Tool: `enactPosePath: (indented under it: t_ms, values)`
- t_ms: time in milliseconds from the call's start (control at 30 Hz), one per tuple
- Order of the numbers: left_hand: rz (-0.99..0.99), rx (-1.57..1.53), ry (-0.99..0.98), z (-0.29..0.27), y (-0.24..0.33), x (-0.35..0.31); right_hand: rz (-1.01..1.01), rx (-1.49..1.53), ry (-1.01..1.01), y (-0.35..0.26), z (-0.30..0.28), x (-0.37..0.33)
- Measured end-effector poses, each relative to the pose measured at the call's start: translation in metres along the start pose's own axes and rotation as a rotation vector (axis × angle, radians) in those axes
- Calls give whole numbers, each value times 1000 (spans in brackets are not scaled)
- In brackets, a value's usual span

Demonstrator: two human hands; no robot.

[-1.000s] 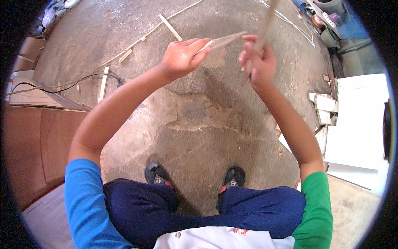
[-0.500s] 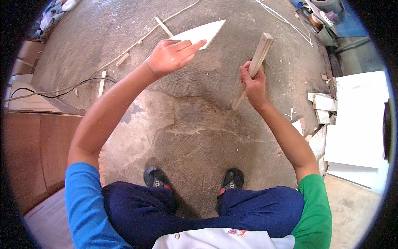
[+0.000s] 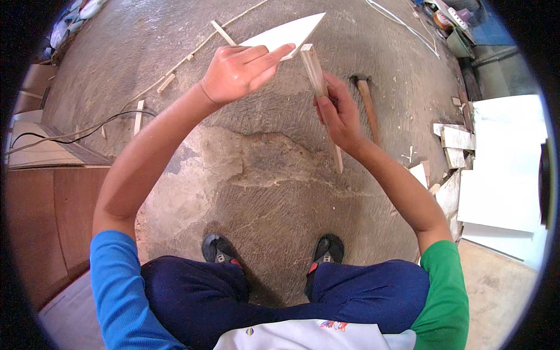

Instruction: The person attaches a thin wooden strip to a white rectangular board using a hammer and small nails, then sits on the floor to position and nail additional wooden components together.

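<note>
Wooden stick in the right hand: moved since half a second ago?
Yes. Against the cracked floor patch, the far end of the wooden stick has swung left, toward the white pointed board in the left hand.

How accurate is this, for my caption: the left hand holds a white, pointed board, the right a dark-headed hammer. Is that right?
No: in the head view, the right hand grips a pale, straight wooden piece; the dark-headed hammer lies on the rough brown floor. The left hand does hold the white, pointed board.
</note>
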State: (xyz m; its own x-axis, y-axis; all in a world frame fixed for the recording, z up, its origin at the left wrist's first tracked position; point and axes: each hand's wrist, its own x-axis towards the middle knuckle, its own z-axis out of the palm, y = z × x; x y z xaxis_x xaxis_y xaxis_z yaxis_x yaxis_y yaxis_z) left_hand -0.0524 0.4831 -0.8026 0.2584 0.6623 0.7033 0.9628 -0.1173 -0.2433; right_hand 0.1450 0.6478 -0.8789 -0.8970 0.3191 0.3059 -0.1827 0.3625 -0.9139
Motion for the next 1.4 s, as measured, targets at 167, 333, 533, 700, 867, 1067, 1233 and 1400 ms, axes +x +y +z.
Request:
enactPosePath:
  t_ms: [167, 333, 533, 700, 867, 1067, 1233, 1400]
  values:
    - [-89, -78, -33, 3, 6, -7, 57, -46, -2, -9, 2, -5]
    - [-260, -289, -72, 9, 2, -13, 205, 0, -52, -30, 4, -8]
    - [-677, -471, -277, 2, -7, -14, 313, 322, -149, -57, -6, 5]
    - [-890, -712, -247, -4, -20, -13, 456, 608, -139, -49, -34, 28]
    - [-945, -661, -241, -11, -42, -12, 375, 960, -189, -41, -56, 34]
    - [-962, -743, -471, 6, -49, -13, 408, 988, -223, -32, -61, 37]
    - [-786, -669, -639, 53, -24, -40, 550, 930, -266, -9, -52, 32]
    - [-762, -729, -825, 93, 5, -75, 733, 872, -349, 10, -46, 26]
